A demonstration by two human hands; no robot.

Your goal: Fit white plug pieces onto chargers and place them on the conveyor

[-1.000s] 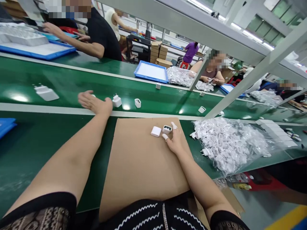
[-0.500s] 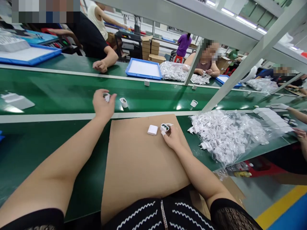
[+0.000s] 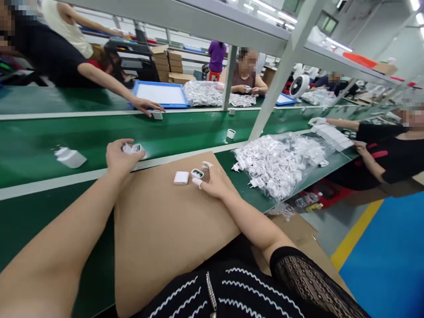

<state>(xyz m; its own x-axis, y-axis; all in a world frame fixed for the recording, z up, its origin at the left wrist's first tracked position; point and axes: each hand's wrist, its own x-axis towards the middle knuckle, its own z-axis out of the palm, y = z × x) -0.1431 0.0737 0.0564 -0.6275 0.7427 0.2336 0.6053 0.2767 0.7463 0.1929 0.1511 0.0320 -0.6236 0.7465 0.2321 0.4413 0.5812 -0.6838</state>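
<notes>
Over the near edge of the green conveyor belt, my left hand (image 3: 119, 158) is closed around white charger housings; one open-ended housing (image 3: 137, 149) shows at its fingertips, and another white piece is partly hidden in the palm. My right hand (image 3: 214, 182) rests on the cardboard sheet (image 3: 165, 229), thumb and forefinger in white finger cots and spread apart. Just left of those fingers stands a charger housing (image 3: 198, 173), its open end showing a green board inside. Beside it lies a closed white charger piece (image 3: 181, 178).
A clear bag of white plug parts (image 3: 276, 165) lies to the right, near a slanting metal post (image 3: 276, 84). On the belt (image 3: 185, 132) are a white charger (image 3: 70, 157) and another housing (image 3: 231, 133). Across it, a co-worker's hand (image 3: 147, 106) touches a white piece (image 3: 157, 115).
My left hand has reached the housing that lay on the belt. My right fingers have spread from the housing they held. The opposite co-worker's arm has stretched forward; my view has swung right.
</notes>
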